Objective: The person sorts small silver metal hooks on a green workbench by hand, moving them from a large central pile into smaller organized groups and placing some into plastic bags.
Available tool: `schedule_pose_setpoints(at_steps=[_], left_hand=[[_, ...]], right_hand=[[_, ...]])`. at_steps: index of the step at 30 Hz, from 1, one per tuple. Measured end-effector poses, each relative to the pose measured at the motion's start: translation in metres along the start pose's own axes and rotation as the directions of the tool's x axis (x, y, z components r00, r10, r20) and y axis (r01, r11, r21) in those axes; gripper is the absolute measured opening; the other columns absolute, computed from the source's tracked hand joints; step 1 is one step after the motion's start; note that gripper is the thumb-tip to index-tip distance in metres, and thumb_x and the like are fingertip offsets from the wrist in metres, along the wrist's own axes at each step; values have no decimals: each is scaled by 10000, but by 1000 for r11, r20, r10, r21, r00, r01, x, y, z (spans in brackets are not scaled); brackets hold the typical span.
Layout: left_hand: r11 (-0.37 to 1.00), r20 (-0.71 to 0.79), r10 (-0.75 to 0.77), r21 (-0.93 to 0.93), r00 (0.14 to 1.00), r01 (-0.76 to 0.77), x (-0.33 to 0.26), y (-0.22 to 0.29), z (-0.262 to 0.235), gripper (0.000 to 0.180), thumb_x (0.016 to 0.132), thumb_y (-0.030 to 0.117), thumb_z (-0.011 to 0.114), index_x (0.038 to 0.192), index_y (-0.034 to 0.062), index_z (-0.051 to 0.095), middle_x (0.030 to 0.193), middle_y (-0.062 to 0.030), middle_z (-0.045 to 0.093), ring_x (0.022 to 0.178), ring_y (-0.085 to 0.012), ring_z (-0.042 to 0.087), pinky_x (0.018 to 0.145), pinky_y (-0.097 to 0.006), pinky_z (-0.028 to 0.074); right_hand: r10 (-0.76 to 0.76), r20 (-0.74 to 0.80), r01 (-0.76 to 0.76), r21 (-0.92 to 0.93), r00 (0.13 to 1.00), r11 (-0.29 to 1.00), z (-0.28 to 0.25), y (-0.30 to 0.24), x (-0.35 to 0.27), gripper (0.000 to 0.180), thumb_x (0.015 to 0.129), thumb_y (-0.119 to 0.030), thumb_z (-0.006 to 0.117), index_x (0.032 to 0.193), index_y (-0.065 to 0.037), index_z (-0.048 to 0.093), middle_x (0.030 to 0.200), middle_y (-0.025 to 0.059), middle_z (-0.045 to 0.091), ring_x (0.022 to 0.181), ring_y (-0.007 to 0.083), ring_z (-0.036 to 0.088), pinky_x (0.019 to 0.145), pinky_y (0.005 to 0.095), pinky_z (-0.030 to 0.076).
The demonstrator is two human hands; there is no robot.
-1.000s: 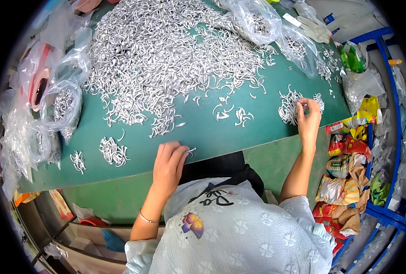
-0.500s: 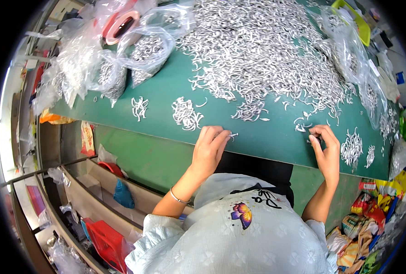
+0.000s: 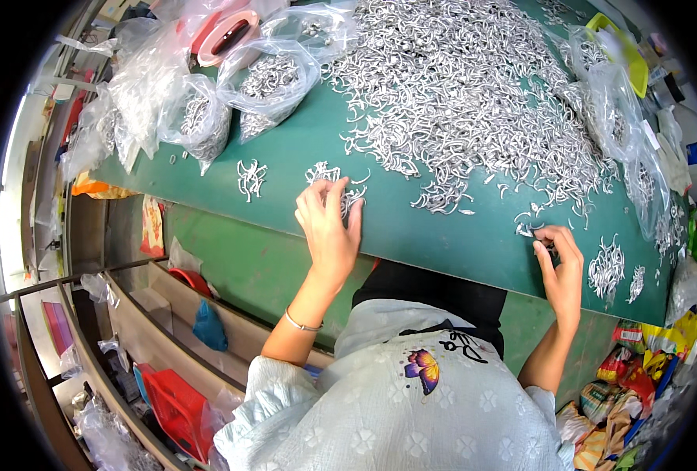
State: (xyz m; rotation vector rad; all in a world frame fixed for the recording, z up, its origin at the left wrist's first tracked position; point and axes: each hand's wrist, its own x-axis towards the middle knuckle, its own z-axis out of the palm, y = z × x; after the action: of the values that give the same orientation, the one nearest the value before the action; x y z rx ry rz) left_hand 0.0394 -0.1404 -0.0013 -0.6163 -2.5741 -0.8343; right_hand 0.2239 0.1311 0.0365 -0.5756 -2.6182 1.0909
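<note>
My left hand (image 3: 326, 231) reaches over a small heap of curved silver-white metal pieces (image 3: 322, 171) near the table's front edge. Its thumb and fingers are spread, and some of the heap shows between them. Farther right, my right hand (image 3: 562, 271) is curled at the table edge, thumb close to the fingertips, beside a few loose curved pieces (image 3: 524, 228). Whatever lies inside those fingers is too hidden to name. A large spread of the same pieces (image 3: 458, 94) covers the far middle of the green table (image 3: 431, 243).
Smaller heaps lie at the left (image 3: 251, 179) and right (image 3: 606, 268). Clear plastic bags of pieces (image 3: 268, 86) stand at the back left, near a pink container (image 3: 229, 38). More bags (image 3: 611, 110) and a yellow-green tray (image 3: 622, 51) are at the right. Shelving with a red basket (image 3: 177, 408) stands lower left.
My left hand has moved left to the small heap, and its pinch on a curved piece has opened. My right hand stays almost in place. The view has shifted slightly.
</note>
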Motion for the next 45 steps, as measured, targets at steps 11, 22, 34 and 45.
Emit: schedule_pose_setpoints(at_steps=[11,22,34,45], left_hand=[[982,132,183,18,974,-187,11,-38,13,137,796,66,721,922,27,685,1133,-79,598,1201,-299,533,1079,-676,215],[980,91,197,-6,976,-197,19,-24,22,151,829,89,693,963,33,652,1083,-93,602,1087,-287,569,1086,-628,264],[994,151,83,55,985,-92,40,-6,43,547,873,204,669,1327,-20,462,1333,-254,467,1263,-399,430,1083,-557,315],[997,160,-66,49,985,59,38,47,97,619,883,294,668,1354,-33,436,1340,-348,404,1252,-519,367,1076,-575,283]], right_hand=[[-466,163,493,-235,870,838,85,-63,73,450,776,-177,745,1192,-86,599,1278,104,527,1254,319,446,1014,455,354],[-596,244,643,-341,765,686,104,-27,82,231,847,-150,631,1068,-89,606,1240,65,549,1271,243,470,1043,507,336],[-547,10,514,-359,837,779,50,23,82,144,820,-3,601,951,-63,604,1037,84,576,1164,259,538,1022,513,337],[-604,18,560,-397,797,727,64,11,123,525,751,-274,780,1223,-151,585,1247,93,529,1189,280,479,983,473,360]])
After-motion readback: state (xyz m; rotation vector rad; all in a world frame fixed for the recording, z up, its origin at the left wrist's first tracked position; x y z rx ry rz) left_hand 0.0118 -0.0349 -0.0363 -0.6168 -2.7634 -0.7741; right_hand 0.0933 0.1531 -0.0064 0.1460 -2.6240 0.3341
